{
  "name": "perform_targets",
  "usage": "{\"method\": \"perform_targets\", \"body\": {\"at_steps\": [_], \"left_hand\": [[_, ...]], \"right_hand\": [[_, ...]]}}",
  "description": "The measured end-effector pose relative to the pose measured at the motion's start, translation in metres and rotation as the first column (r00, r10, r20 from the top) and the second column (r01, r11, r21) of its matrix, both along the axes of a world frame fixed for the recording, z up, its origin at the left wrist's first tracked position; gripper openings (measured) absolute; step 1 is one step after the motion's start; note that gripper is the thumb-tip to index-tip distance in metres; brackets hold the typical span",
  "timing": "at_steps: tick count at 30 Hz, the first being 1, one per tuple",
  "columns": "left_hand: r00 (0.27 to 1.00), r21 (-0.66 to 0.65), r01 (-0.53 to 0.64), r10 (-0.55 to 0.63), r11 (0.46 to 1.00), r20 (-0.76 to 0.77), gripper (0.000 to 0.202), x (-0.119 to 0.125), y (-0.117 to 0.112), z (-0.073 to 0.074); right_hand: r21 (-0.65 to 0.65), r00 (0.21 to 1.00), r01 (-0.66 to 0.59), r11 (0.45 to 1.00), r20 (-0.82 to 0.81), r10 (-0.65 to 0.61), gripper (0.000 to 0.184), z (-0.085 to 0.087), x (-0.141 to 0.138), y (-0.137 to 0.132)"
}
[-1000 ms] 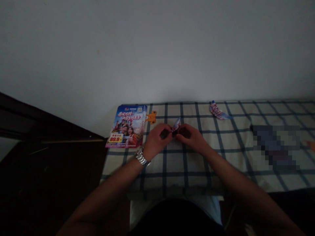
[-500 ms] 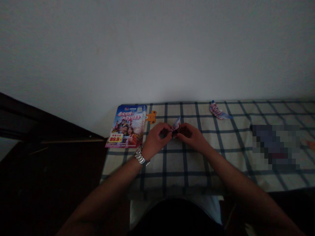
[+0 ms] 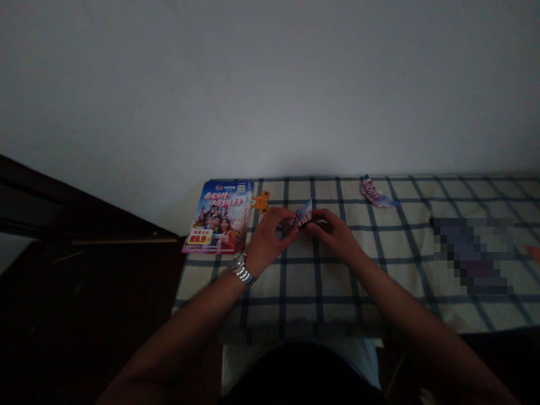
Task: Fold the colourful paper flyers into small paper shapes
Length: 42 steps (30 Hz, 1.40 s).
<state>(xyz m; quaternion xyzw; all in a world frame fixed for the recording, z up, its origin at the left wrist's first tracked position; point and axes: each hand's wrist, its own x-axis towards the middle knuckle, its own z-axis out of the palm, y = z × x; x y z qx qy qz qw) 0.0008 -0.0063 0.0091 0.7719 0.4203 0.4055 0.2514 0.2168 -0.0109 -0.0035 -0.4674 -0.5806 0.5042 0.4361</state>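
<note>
Between my two hands is a small piece of folded paper (image 3: 302, 217), printed in blue, white and red, with a pointed tip standing up. My left hand (image 3: 272, 235), with a metal watch at the wrist, pinches its left side. At its right side, the thumb and fingers of my right hand (image 3: 331, 232) close on the edge; the fingertips are partly hidden. Just left of my left hand lies a stack of printed flyers (image 3: 218, 219). An orange bear-shaped piece (image 3: 260, 201) sticks out beside the stack.
The table is covered with a checked cloth (image 3: 270, 304) and backs onto a pale wall (image 3: 295, 101). Farther right lies another folded paper (image 3: 373, 193) of like print. A blurred-out dark object (image 3: 470, 256) rests near the right end. A dark floor shows at left.
The folded paper has been turned and spread wider, so more of its red-and-white printed side shows. Both hands stay in nearly the same place.
</note>
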Motion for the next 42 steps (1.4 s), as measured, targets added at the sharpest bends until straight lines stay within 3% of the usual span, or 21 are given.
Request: {"method": "perform_targets", "body": {"at_steps": [4, 13, 21, 28, 32, 34, 37, 40, 42], "left_hand": [[0.998, 0.057, 0.028, -0.025, 0.998, -0.058, 0.025, 0.002, -0.001, 0.001], [0.995, 0.043, 0.088, -0.086, 0.995, -0.054, 0.03, 0.002, -0.004, 0.002], [1.0, -0.046, -0.012, 0.013, 0.999, 0.02, 0.018, -0.003, 0.0, 0.002], [0.998, -0.168, 0.031, -0.04, 0.985, -0.05, 0.013, -0.006, 0.004, -0.003], [0.998, -0.139, 0.003, -0.012, 0.99, -0.067, 0.01, -0.006, 0.004, -0.002], [0.994, -0.092, -0.028, 0.018, 0.995, -0.109, 0.009, -0.006, 0.004, 0.0], [0.983, -0.04, -0.063, 0.055, 0.997, -0.177, 0.008, -0.007, 0.005, 0.003], [0.975, -0.018, -0.074, 0.068, 0.997, -0.211, 0.01, -0.008, 0.006, 0.004], [0.971, -0.005, -0.063, 0.06, 0.998, -0.231, 0.011, -0.009, 0.007, 0.003]], "right_hand": [[-0.022, 1.0, 0.007, 1.0, -0.029, -0.008, 0.033, 0.006, -0.001, -0.001], [0.018, 1.0, 0.026, 0.999, 0.006, -0.026, 0.027, 0.005, 0.001, 0.002], [0.041, 0.999, -0.051, 0.998, -0.007, 0.051, 0.028, 0.006, 0.004, 0.002], [0.058, 0.996, -0.092, 0.994, 0.008, 0.092, 0.024, 0.0, 0.007, 0.004], [0.098, 0.997, -0.079, 0.992, 0.034, 0.076, 0.024, -0.003, 0.008, 0.004], [0.174, 0.995, -0.01, 0.985, 0.098, -0.007, 0.03, -0.002, 0.009, 0.003], [0.42, 0.94, 0.089, 0.903, 0.263, -0.215, 0.032, 0.002, 0.012, 0.0], [0.629, 0.86, -0.021, 0.777, 0.408, -0.307, 0.028, 0.005, 0.014, -0.002], [0.666, 0.802, -0.141, 0.732, 0.511, -0.311, 0.027, 0.005, 0.014, -0.002]]}}
